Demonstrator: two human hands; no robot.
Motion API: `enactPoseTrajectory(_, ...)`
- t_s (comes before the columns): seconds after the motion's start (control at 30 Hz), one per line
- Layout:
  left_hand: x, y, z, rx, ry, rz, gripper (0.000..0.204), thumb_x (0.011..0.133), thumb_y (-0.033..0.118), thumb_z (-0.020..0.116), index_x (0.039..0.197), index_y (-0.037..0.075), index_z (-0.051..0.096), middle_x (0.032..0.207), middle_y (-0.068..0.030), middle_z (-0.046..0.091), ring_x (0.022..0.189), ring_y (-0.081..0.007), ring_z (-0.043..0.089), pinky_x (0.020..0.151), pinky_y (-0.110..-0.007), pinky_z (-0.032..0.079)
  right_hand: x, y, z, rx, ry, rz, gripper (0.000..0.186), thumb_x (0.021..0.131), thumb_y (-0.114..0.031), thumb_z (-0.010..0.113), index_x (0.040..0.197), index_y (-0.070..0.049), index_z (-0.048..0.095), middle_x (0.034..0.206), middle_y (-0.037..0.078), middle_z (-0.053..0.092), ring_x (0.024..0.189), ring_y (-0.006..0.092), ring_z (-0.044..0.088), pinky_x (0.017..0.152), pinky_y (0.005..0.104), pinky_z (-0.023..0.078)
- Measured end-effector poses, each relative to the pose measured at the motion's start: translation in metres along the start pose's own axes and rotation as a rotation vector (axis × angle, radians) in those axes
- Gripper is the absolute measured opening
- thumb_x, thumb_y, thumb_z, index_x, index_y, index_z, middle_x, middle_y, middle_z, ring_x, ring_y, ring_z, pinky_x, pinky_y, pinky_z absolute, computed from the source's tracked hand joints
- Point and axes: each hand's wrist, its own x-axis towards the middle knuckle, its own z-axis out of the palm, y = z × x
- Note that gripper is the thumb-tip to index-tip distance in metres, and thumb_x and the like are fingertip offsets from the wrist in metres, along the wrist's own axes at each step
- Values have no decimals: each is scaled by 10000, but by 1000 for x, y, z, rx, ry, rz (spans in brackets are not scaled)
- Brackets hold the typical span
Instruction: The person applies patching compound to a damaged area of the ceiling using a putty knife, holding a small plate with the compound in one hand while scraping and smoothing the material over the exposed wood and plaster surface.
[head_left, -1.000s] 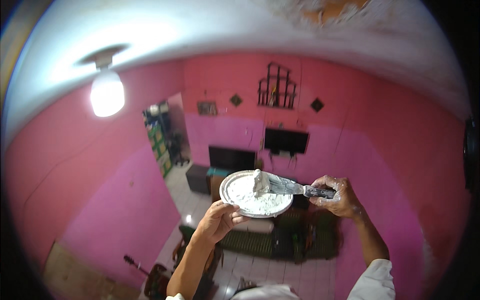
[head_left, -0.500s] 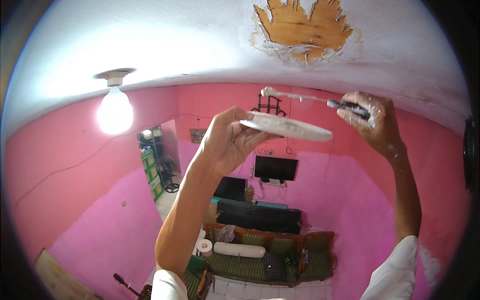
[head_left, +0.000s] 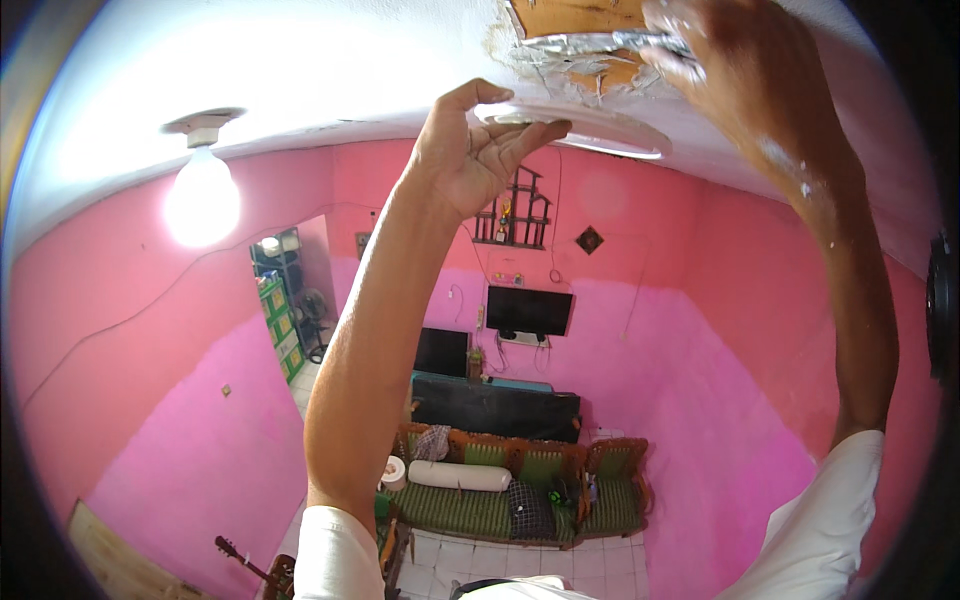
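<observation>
My left hand (head_left: 465,155) is raised and closed on the rim of a round white plate (head_left: 630,133), which is tilted and seen nearly edge-on. My right hand (head_left: 745,65), smeared with white paste, grips a putty knife (head_left: 590,42) whose paste-coated blade reaches left across the damaged ceiling patch. Bare brown wood (head_left: 575,17) shows there, with ragged, peeling edges around it. The blade appears to be at the patch surface; firm contact cannot be made out. The plate sits just below the patch. Its upper face is mostly hidden.
A lit bulb (head_left: 203,200) hangs from the white ceiling (head_left: 400,75) at left. Far below are a green-cushioned wooden sofa (head_left: 440,512), a wall television (head_left: 530,311), a black-covered long piece (head_left: 495,405) and a guitar (head_left: 245,562). A dark round object (head_left: 938,308) sits at the right edge.
Both hands have risen toward the ceiling. The putty knife has gone from below the ceiling up to the damaged patch, and the plate has come up beneath it. The view has shifted slightly.
</observation>
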Motion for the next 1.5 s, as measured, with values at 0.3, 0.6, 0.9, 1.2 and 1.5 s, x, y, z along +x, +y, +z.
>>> enactPoseTrajectory(0.3,16,8,2,-21,91,62,655,787,129,491,1126,-311,144,1159,-425,325,1045,-411,503,862,-268,513,9,-22,-16,-238,208,-45,69,664,-62,644,645,-29,587,571,121,561,528,271,575,528,378,475)
enactPoseTrajectory(0.6,8,-5,-5,-34,153,18,591,758,143,509,1080,-285,258,1080,-394,408,960,-429,548,747,-287,566,-26,-17,-2,-152,55,136,174,732,-170,654,870,-67,628,797,104,622,750,272,587,670,361,471)
enactPoseTrajectory(0.9,16,-10,-3,-48,143,68,669,785,165,507,1119,-303,167,1145,-426,336,1054,-402,495,840,-266,520,-8,-25,31,-145,146,5,67,743,-111,601,739,-51,571,651,94,576,644,249,605,586,354,494)
enactPoseTrajectory(1.2,16,2,-2,-134,79,3,677,797,132,496,1151,-287,99,1198,-444,246,1055,-436,484,858,-289,516,-4,-20,-13,-125,284,102,177,696,-55,637,564,-29,523,503,110,526,445,233,538,485,351,456)
enactPoseTrajectory(1.5,1,7,4,-93,180,-41,611,798,149,470,1134,-263,169,1053,-464,369,992,-452,519,773,-313,555,-15,-12,10,-120,60,82,207,729,-193,667,893,-71,632,828,92,638,782,255,601,705,356,476)
